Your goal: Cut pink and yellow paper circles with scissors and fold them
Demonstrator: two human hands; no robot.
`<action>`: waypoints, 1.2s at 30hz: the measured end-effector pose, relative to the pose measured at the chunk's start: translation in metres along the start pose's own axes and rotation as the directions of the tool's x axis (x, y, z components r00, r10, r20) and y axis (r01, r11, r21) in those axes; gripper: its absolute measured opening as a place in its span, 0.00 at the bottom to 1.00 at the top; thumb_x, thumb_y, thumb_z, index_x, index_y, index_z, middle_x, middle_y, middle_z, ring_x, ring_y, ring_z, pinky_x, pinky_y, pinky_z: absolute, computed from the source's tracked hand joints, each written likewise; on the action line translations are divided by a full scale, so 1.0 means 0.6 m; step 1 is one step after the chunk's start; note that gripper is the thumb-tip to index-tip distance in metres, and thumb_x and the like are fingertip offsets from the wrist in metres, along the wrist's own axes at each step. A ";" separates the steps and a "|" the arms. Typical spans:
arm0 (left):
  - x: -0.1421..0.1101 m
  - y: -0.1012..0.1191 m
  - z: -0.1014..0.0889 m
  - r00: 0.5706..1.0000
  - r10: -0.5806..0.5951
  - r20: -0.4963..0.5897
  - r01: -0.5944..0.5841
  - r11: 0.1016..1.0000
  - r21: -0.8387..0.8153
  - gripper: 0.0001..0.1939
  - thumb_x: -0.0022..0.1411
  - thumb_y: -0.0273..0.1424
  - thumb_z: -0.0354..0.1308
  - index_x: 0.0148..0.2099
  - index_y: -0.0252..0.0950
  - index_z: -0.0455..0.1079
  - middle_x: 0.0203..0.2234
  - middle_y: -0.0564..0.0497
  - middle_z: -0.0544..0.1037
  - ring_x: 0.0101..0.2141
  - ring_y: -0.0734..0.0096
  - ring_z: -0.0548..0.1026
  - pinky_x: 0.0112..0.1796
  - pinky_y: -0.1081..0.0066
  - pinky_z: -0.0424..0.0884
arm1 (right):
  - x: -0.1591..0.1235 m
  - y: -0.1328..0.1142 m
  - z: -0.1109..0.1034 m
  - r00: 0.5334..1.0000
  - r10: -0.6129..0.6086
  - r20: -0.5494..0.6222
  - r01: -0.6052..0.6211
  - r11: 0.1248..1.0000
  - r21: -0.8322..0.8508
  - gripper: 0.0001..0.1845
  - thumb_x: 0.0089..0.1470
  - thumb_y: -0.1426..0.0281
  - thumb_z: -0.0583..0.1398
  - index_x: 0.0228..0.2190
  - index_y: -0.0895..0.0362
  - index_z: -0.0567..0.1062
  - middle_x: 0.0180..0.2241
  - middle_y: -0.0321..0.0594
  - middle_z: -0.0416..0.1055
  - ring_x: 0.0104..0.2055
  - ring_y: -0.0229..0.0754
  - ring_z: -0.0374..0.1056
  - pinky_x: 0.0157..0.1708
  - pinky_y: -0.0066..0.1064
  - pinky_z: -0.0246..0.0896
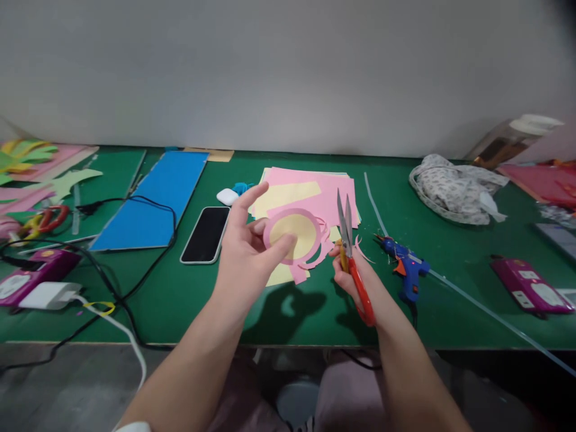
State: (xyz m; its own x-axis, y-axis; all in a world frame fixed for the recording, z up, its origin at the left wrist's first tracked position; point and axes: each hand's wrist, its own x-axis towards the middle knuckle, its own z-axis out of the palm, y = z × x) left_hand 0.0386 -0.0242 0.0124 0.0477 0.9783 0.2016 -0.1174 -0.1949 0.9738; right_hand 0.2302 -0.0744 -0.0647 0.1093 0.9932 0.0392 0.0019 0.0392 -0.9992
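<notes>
Between the thumb and fingers of my left hand (pixel 247 249) is a round paper piece, a yellow paper disc (pixel 294 231) with a pink border. My right hand (pixel 355 270) grips scissors (pixel 346 234) with one red and one yellow handle; the blades point up and away from me, slightly apart. The scissors are to the right of the disc and do not touch it. Behind the disc lies a stack of pink paper (pixel 337 186) with a yellow strip (pixel 292 197) on top. Curled pink paper scraps (pixel 317 255) lie between my hands.
A phone (pixel 206 235) and blue board (pixel 153 201) are on the left, with black cables and a white charger (pixel 50 295). To the right lie a blue glue gun (pixel 407 267) with a long glue stick, a cloth bundle (pixel 454 189) and a purple box (pixel 531 285).
</notes>
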 end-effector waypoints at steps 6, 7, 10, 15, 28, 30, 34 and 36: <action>-0.003 0.010 -0.009 0.999 -0.032 0.022 0.032 0.999 0.028 0.40 0.49 0.24 0.70 0.64 0.47 0.63 0.24 0.58 0.71 0.24 0.75 0.71 0.26 0.76 0.74 | -0.020 -0.006 0.000 0.969 0.093 0.228 -0.089 0.996 -0.029 0.27 0.46 0.47 0.68 0.40 0.52 0.73 0.24 0.29 0.59 0.24 0.36 0.52 0.24 0.29 0.48; -0.002 0.010 -0.010 0.999 -0.042 0.030 0.041 0.999 0.022 0.41 0.49 0.24 0.70 0.64 0.47 0.63 0.23 0.58 0.71 0.23 0.75 0.72 0.25 0.76 0.75 | -0.022 -0.003 -0.001 0.965 0.108 0.237 -0.102 0.994 -0.038 0.27 0.47 0.47 0.68 0.41 0.52 0.73 0.24 0.29 0.59 0.24 0.36 0.52 0.25 0.29 0.48; -0.001 0.011 -0.011 0.996 -0.072 0.054 0.072 0.997 0.007 0.41 0.50 0.24 0.69 0.64 0.48 0.62 0.21 0.59 0.69 0.22 0.75 0.71 0.23 0.76 0.73 | -0.024 0.008 -0.003 0.963 0.138 0.231 -0.131 0.990 -0.044 0.26 0.47 0.48 0.68 0.42 0.51 0.74 0.24 0.30 0.59 0.26 0.38 0.54 0.27 0.30 0.50; 0.000 0.016 -0.010 0.991 -0.118 0.058 0.119 0.993 -0.022 0.42 0.48 0.22 0.68 0.64 0.47 0.62 0.18 0.61 0.66 0.20 0.76 0.69 0.22 0.77 0.71 | -0.025 0.014 -0.005 0.966 0.162 0.203 -0.156 0.987 -0.042 0.23 0.46 0.51 0.69 0.40 0.51 0.75 0.28 0.33 0.64 0.27 0.38 0.56 0.28 0.31 0.53; 0.000 0.009 -0.015 0.992 -0.080 0.095 0.074 0.995 0.063 0.38 0.50 0.21 0.66 0.62 0.49 0.65 0.20 0.59 0.67 0.22 0.76 0.70 0.23 0.78 0.71 | -0.020 -0.038 0.006 0.960 0.224 0.170 -0.197 0.967 -0.162 0.29 0.37 0.48 0.71 0.35 0.54 0.73 0.26 0.32 0.65 0.24 0.35 0.55 0.25 0.29 0.50; 0.000 0.010 -0.015 0.992 -0.084 0.093 0.079 0.995 0.054 0.39 0.49 0.20 0.66 0.62 0.49 0.65 0.20 0.59 0.67 0.22 0.75 0.70 0.24 0.78 0.71 | -0.021 -0.042 0.006 0.954 0.243 0.175 -0.210 0.960 -0.184 0.31 0.38 0.46 0.70 0.36 0.54 0.73 0.26 0.33 0.64 0.26 0.37 0.55 0.27 0.30 0.51; 0.000 0.010 -0.015 0.987 -0.132 0.092 0.133 0.991 -0.006 0.42 0.46 0.18 0.66 0.63 0.48 0.65 0.21 0.59 0.67 0.23 0.75 0.71 0.23 0.79 0.71 | -0.023 -0.043 0.005 0.943 0.268 0.199 -0.226 0.951 -0.209 0.33 0.39 0.43 0.69 0.36 0.54 0.71 0.27 0.34 0.61 0.28 0.39 0.53 0.28 0.31 0.50; 0.001 0.009 -0.015 0.986 -0.138 0.096 0.140 0.990 -0.017 0.43 0.46 0.17 0.66 0.63 0.48 0.65 0.22 0.59 0.68 0.23 0.75 0.72 0.23 0.79 0.72 | -0.024 -0.040 0.003 0.939 0.269 0.213 -0.223 0.951 -0.214 0.33 0.40 0.41 0.67 0.37 0.54 0.70 0.26 0.33 0.60 0.28 0.39 0.52 0.28 0.30 0.49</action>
State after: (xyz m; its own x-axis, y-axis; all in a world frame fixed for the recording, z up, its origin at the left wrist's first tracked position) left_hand 0.0289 -0.0242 0.0171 0.1580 0.9846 0.0743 -0.1264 -0.0545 0.9905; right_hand 0.2266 -0.0894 -0.0413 -0.1088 0.9668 -0.2312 0.1901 -0.2080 -0.9595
